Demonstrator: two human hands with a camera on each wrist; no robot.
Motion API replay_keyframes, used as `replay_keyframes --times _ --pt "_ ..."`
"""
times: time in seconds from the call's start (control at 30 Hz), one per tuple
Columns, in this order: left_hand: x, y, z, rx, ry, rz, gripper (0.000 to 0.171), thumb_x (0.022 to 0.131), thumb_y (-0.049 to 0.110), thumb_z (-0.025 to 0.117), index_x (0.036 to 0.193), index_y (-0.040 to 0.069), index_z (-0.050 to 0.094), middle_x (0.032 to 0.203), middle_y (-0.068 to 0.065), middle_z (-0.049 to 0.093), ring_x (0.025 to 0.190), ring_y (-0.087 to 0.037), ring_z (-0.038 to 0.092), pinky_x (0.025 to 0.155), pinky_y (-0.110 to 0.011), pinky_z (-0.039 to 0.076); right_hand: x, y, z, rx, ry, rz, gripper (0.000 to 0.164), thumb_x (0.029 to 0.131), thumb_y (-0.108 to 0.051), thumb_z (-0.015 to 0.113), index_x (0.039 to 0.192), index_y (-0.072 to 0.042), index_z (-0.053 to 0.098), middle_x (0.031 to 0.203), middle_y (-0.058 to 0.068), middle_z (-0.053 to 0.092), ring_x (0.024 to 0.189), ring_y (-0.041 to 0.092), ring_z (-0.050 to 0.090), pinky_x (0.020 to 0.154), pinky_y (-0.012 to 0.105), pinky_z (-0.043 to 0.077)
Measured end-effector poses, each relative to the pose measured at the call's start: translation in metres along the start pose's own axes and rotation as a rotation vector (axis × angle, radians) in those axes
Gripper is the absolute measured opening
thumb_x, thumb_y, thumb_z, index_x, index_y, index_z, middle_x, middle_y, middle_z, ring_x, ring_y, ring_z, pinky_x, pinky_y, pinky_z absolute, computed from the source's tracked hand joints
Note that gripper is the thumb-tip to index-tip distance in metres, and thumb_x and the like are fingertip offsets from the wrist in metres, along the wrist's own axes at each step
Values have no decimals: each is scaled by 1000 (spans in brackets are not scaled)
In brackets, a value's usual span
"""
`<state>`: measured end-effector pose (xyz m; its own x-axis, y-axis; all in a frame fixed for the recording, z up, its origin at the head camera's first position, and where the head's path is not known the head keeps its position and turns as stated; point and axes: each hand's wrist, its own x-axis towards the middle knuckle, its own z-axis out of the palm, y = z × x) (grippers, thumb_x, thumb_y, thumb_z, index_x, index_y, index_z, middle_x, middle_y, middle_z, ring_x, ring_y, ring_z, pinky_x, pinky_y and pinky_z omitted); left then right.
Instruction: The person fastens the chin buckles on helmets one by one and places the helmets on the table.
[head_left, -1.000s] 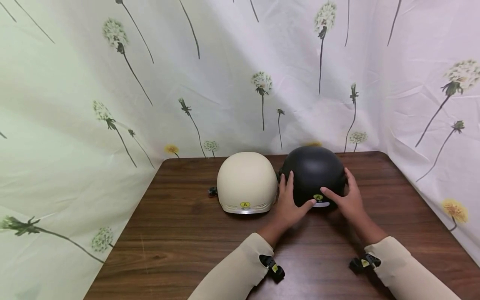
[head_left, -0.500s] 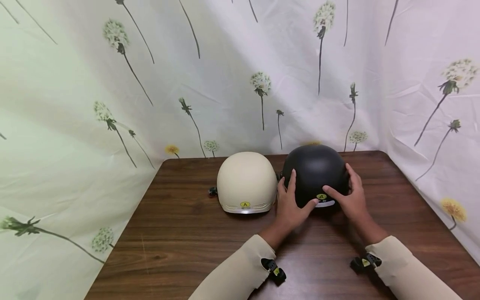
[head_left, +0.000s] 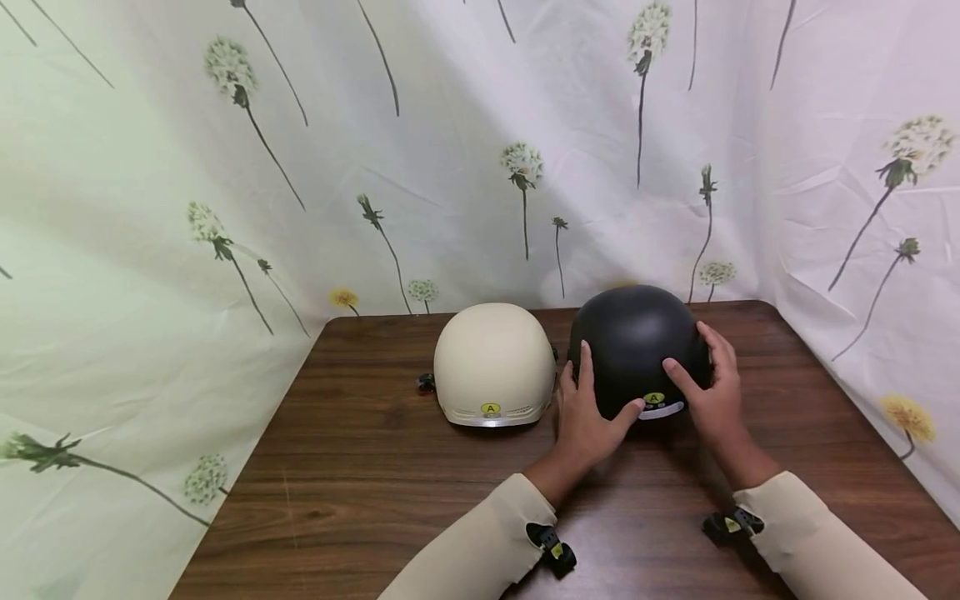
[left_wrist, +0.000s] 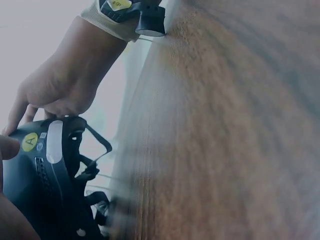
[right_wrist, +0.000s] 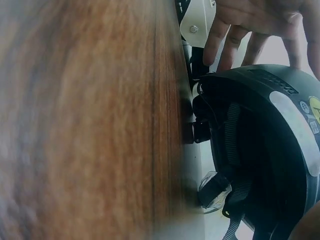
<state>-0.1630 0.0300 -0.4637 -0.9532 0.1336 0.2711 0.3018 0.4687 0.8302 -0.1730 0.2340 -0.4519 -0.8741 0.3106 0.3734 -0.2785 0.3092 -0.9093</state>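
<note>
A matte black helmet [head_left: 636, 337] is held between both hands at the back right of the table in the head view. My left hand [head_left: 588, 425] grips its left side, thumb on the front by the pale strip. On the other side my right hand [head_left: 712, 408] has its fingers round the shell and its thumb on the front. Dark straps [right_wrist: 242, 187] and the hollow inside show in the right wrist view, the front rim raised off the table. Just left of it stands a cream helmet [head_left: 495, 362], untouched, with a yellow round sticker [head_left: 491, 409].
The brown wooden table [head_left: 360, 500] spreads in front of the helmets. White cloth [head_left: 450, 167] printed with dandelions hangs along the back and sides. A black buckle [head_left: 426, 383] sticks out at the cream helmet's left.
The black helmet has shifted a little to the right, away from the cream one, turning slightly. Both hands have moved along with it. The cream helmet has stayed still.
</note>
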Motion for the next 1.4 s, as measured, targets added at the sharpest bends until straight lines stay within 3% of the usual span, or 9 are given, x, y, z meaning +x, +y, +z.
replay_keyframes --times 0.2,0.37,0.57,0.8,0.97,1.13,1.4 --pt "-3 3 0 -23 25 0 114 93 52 80 178 30 6 170 -32 27 157 -54 35 117 -76 40 -2 -4 1 14 32 -45 75 95 -4 79 164 -13 50 169 10 42 152 12 38 119 20 32" --pt "-3 0 3 -70 71 60 107 95 50 79 177 31 13 163 -32 28 146 -53 46 109 -75 47 -3 -8 1 33 48 -68 73 94 -4 81 162 -11 53 167 10 45 149 6 39 118 18 33" --pt "-2 -1 3 -117 91 109 104 95 46 80 175 20 19 175 -27 18 157 -55 35 114 -78 43 -3 -9 2 28 86 -168 74 88 1 84 157 -5 58 165 20 48 150 8 43 119 17 32" --pt "2 -1 0 -122 105 125 103 92 39 86 170 8 25 179 -18 17 164 -42 30 125 -68 39 -6 -14 5 45 132 -255 78 81 5 86 154 -2 60 163 18 53 147 1 45 119 18 33" --pt "3 -1 -2 -56 106 175 111 90 41 89 174 18 21 182 -16 15 166 -42 25 124 -70 37 -7 -19 8 48 165 -340 78 76 12 84 150 7 59 159 27 54 145 2 47 120 19 33" --pt "2 1 -5 -10 106 182 123 85 43 94 177 27 15 181 -19 13 165 -47 24 121 -75 37 -8 -21 9 69 176 -401 72 75 16 82 143 16 59 154 34 53 144 7 49 119 18 35" --pt "5 1 -4 15 96 85 140 73 45 103 177 31 10 181 -16 12 165 -44 27 123 -68 42 -2 -17 4 218 175 -485 61 74 26 81 132 21 63 146 12 59 139 21 59 122 23 44"
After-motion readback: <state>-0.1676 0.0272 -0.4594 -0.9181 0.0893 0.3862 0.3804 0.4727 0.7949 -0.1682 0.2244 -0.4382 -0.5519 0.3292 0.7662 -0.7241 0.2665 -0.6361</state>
